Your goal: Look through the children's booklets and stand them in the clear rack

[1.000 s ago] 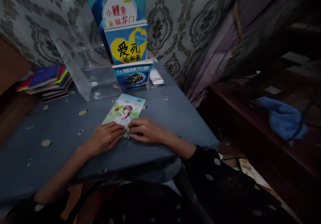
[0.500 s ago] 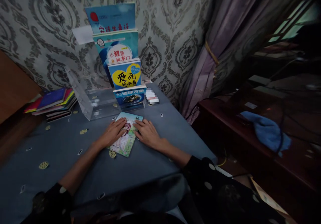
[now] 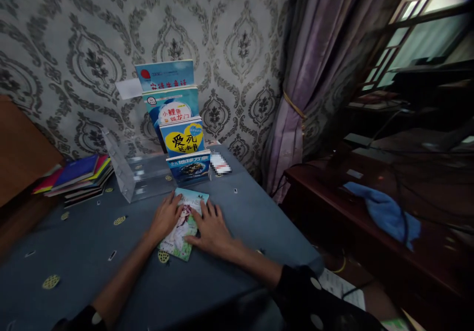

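A small booklet (image 3: pixel 180 237) with a drawn figure on its light green and blue cover lies flat on the cloth-covered table (image 3: pixel 148 286), slightly turned. My left hand (image 3: pixel 166 218) rests along its left edge, fingers stretched forward. Across the right side of the cover lies my right hand (image 3: pixel 211 226), its fingers spread and flat. Just beyond the booklet stands a clear acrylic rack (image 3: pixel 128 173). Its right part holds a stepped row of books: a blue earth book (image 3: pixel 189 169) in front, a yellow-heart book (image 3: pixel 183 138), a carp book (image 3: pixel 172 103) and a blue book (image 3: pixel 166 74) at the back.
A stack of colourful booklets (image 3: pixel 79 173) lies at the table's left. Beside the rack on the right is a blurred-out white item (image 3: pixel 220 163). Right of the table, past a tied purple curtain (image 3: pixel 287 123), a dark red cabinet (image 3: pixel 314 192) carries a blue cloth (image 3: pixel 385 212) and cables.
My view has tilted upward, so the table and rack sit lower. My right hand's fingers have spread and reach further over the cover. Both hands stay on the booklet.
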Demonstrator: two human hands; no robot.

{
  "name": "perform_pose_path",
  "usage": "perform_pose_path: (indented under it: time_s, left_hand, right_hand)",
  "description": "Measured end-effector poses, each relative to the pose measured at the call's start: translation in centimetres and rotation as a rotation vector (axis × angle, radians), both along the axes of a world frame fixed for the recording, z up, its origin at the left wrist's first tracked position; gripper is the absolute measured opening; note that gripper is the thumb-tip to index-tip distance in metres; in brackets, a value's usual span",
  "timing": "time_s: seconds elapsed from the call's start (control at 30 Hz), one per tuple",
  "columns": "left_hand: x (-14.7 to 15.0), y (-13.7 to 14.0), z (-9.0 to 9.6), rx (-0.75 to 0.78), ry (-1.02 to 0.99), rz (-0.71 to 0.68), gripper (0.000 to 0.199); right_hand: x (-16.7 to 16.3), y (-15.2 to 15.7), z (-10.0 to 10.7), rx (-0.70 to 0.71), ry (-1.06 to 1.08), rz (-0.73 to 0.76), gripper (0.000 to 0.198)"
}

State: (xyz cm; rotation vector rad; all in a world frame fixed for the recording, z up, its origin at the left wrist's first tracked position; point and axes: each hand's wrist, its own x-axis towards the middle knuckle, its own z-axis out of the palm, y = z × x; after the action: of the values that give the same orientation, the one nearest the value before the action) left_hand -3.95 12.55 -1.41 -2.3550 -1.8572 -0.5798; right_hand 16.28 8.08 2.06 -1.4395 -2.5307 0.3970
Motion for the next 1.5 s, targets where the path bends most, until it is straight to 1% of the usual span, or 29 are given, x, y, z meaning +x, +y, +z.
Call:
perform_pose_path:
  time_s: [0.13, 0.23, 0.33, 0.4, 0.5, 0.57, 0.63, 0.7, 0.77, 0.8, 0.9, 0.97, 1.03, 1.1, 1.17, 1.23, 1.27, 1.3, 1.33, 1.4, 1.47, 1.5]
  left_hand:
    - [0.2, 0.0, 0.1, 0.035, -0.038, -0.007, 0.040]
    - [0.0, 0.1, 0.3, 0.036, -0.186, -0.026, 0.041]
    - [-0.4, 0.6, 0.8, -0.020, -0.476, 0.000, 0.042]
    - [-0.9, 1.1, 1.3, -0.106, -0.746, 0.049, 0.041]
    - [-1.8, 1.4, 2.2, -0.233, -1.143, 0.158, 0.039]
    - [-2.1, 1.2, 2.9, -0.317, -1.319, 0.218, 0.038]
    - [-2.0, 0.8, 3.5, -0.435, -1.431, 0.251, 0.035]
    - [-1.6, 0.1, 3.9, -0.563, -1.485, 0.248, 0.030]
    - [-1.1, -0.6, 4.3, -0.647, -1.509, 0.187, 0.028]
    - [-0.9, -0.9, 4.4, -0.665, -1.518, 0.149, 0.030]
    - [-0.5, -1.6, 4.7, -0.639, -1.570, 0.077, 0.041]
    - [-0.4, -1.9, 4.8, -0.606, -1.604, 0.060, 0.045]
    - [-0.1, -2.2, 4.9, -0.574, -1.625, 0.031, 0.047]
    - [0.5, -2.5, 5.0, -0.555, -1.636, -0.003, 0.050]
    - [1.1, -2.8, 5.2, -0.542, -1.644, -0.027, 0.054]
    - [1.8, -3.2, 5.6, -0.520, -1.650, -0.044, 0.056]
    - [2.1, -3.3, 5.8, -0.498, -1.650, -0.054, 0.056]
    - [2.4, -3.5, 6.1, -0.472, -1.646, -0.064, 0.056]
    - [2.6, -3.6, 6.4, -0.441, -1.640, -0.078, 0.057]
    - [2.9, -3.8, 7.0, -0.371, -1.620, -0.107, 0.060]
    - [3.1, -4.0, 7.5, -0.323, -1.580, -0.130, 0.066]
    - [3.2, -4.1, 7.6, -0.308, -1.554, -0.135, 0.067]
  right_hand:
    - [-0.2, -1.4, -0.3, -0.074, 0.067, 0.072, 0.095]
    - [-0.1, -1.6, -0.4, -0.100, 0.103, 0.098, 0.101]
    - [0.4, -1.3, -0.4, -0.144, 0.127, 0.121, 0.107]
    - [0.8, -1.1, -0.5, -0.167, 0.147, 0.144, 0.110]
    - [1.5, -0.9, -1.1, -0.170, 0.206, 0.178, 0.112]
    - [2.0, -0.7, -1.5, -0.174, 0.245, 0.195, 0.112]
    - [2.3, -0.6, -1.7, -0.192, 0.266, 0.212, 0.112]
    - [2.5, -0.4, -1.6, -0.220, 0.274, 0.225, 0.112]
    - [2.8, -0.3, -1.5, -0.250, 0.280, 0.226, 0.114]
    - [2.9, -0.3, -1.4, -0.263, 0.292, 0.224, 0.114]
    - [3.1, -0.2, -1.7, -0.279, 0.403, 0.203, 0.118]
    - [3.1, -0.1, -2.3, -0.259, 0.547, 0.158, 0.121]
    - [3.0, 0.2, -3.1, -0.223, 0.726, 0.070, 0.118]
    - [2.7, 0.7, -3.7, -0.203, 0.919, -0.045, 0.110]
    - [2.6, 1.3, -3.9, -0.269, 1.079, -0.104, 0.094]
    - [2.6, 1.9, -3.5, -0.396, 1.171, -0.071, 0.072]
    - [2.8, 2.1, -3.0, -0.441, 1.195, -0.032, 0.062]
    - [3.0, 2.3, -2.4, -0.451, 1.211, 0.010, 0.054]
    - [3.2, 2.3, -1.6, -0.413, 1.223, 0.041, 0.048]
    - [3.8, 2.2, 0.1, -0.222, 1.198, 0.070, 0.038]
    - [4.3, 1.9, 1.4, 0.006, 1.057, 0.067, 0.032]
    - [4.5, 1.7, 1.8, 0.094, 0.980, 0.067, 0.031]
